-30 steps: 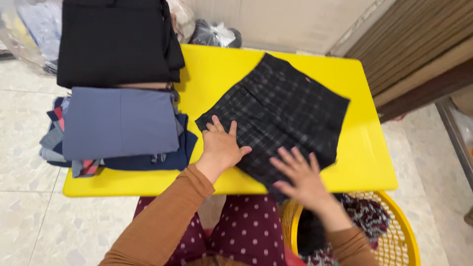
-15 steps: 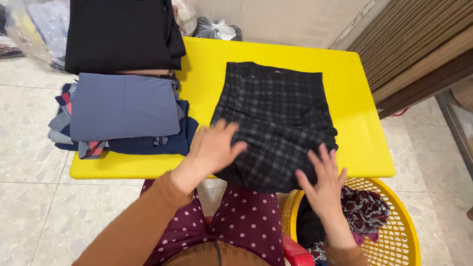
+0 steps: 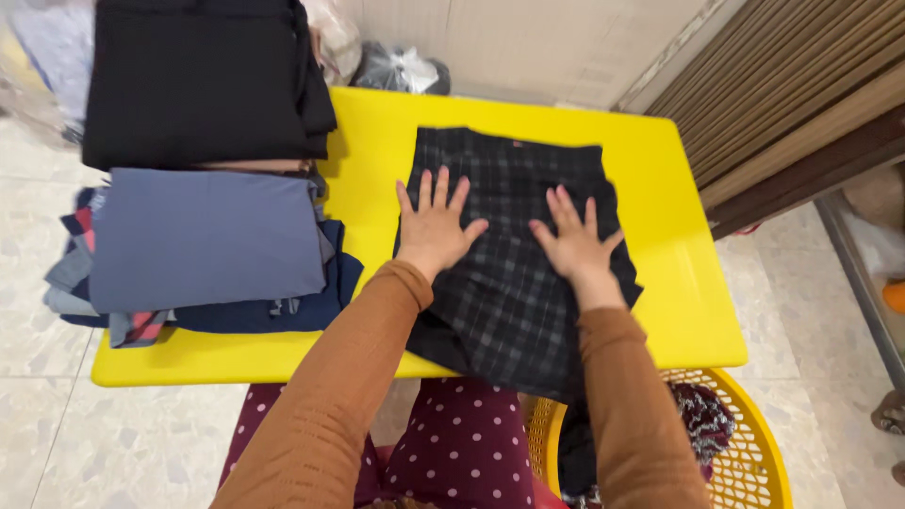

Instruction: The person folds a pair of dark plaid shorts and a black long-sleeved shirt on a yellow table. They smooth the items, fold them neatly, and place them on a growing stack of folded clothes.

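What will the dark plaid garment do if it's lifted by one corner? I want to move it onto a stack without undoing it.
The dark plaid garment is probably floppy: its near edge already droops over the yellow table. It looks light and thin, lying flat under the left hand and right hand. Lifted by a corner, it would likely sag and unfold.

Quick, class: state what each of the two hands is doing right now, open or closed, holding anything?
Left hand: open, fingers spread, pressed flat on the dark checked garment, gripping nothing.
Right hand: open, flat on the same garment, gripping nothing.
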